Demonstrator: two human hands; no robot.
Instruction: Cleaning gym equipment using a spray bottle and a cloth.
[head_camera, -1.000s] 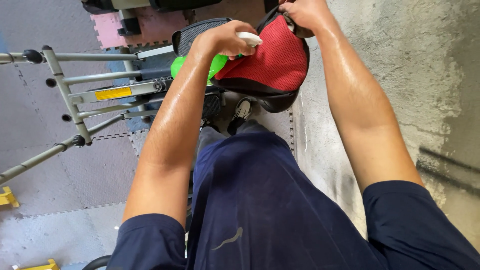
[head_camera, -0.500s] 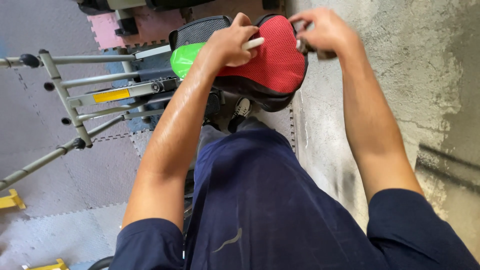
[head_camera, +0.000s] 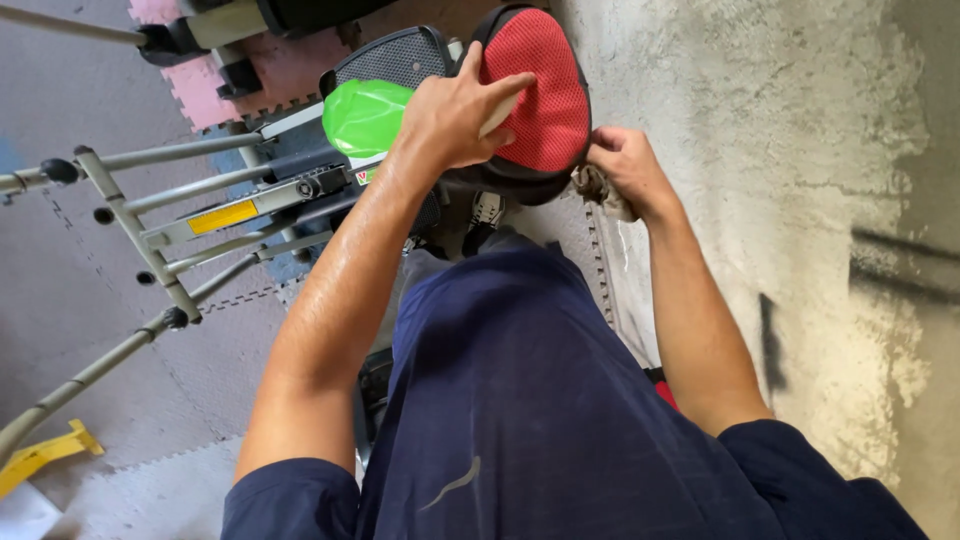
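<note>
A: Where is the red seat (head_camera: 535, 95) sitting right now?

B: At the top of the view, just beside the grey concrete wall (head_camera: 760, 150), with the green cover (head_camera: 365, 115) of the exercise machine immediately on its other side. The grey frame bars (head_camera: 150, 250) run off from the seat, away from the wall, over the foam floor mats (head_camera: 90, 300).

A: Which way does it point?

B: Its long axis runs roughly away from the person. The rounded end is farthest from them and the black underside edge shows at the near end. The red mesh top faces the camera.

A: And the hands?

B: The left hand (head_camera: 460, 115) lies on the seat's green-cover side, thumb up along the edge and fingers curled over the mesh, with a pale, stick-like thing under them. I judge it is steadying the seat. The right hand (head_camera: 625, 170) is clenched on a grubby rag (head_camera: 600, 190) at the seat's near corner, on the wall side, touching the black rim.

A: Why one hand on each side?

B: Probably so the seat does not swivel while the rag works along its edge. That is only my reading of the pose.
</note>
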